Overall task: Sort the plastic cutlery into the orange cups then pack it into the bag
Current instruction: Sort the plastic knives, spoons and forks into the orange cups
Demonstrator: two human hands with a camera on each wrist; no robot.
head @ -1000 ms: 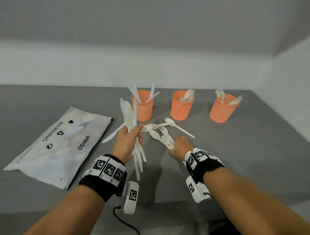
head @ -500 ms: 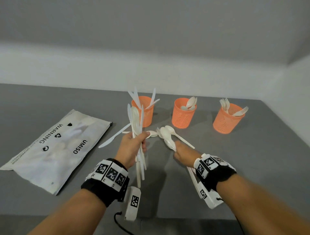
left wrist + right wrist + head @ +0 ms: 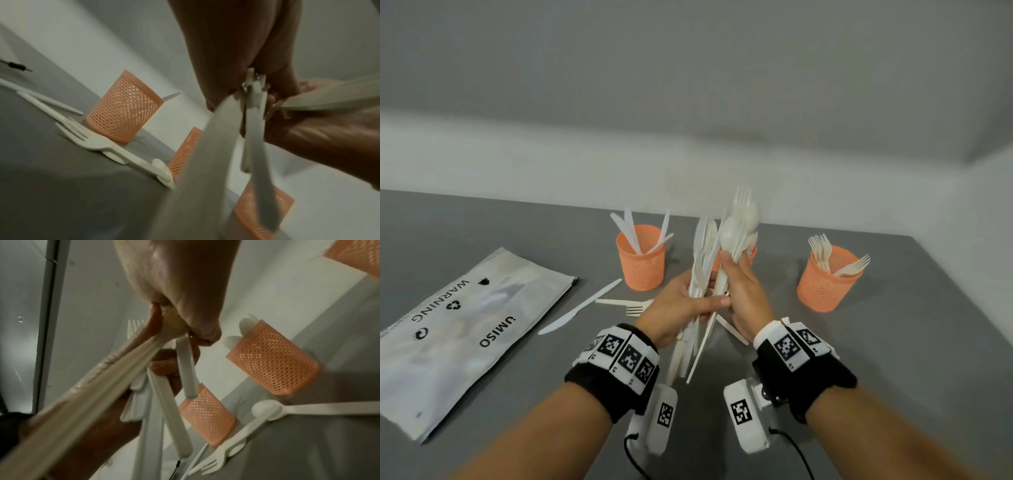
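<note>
Cutlery bundle (image 3: pixel 700 274) near upright, heads up, left hand (image 3: pixel 681 305) gripping

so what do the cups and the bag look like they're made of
The cups look like matte orange plastic mesh: their walls are a grid of small holes. The bag looks like thin, slightly glossy grey-white plastic film, with soft wrinkles and black print; it could be a coated foil.

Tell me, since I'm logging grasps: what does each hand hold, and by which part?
Left hand grips a mixed cutlery bunch around the handles. Right hand grips spoons by their handles, just below the bowls.
</note>
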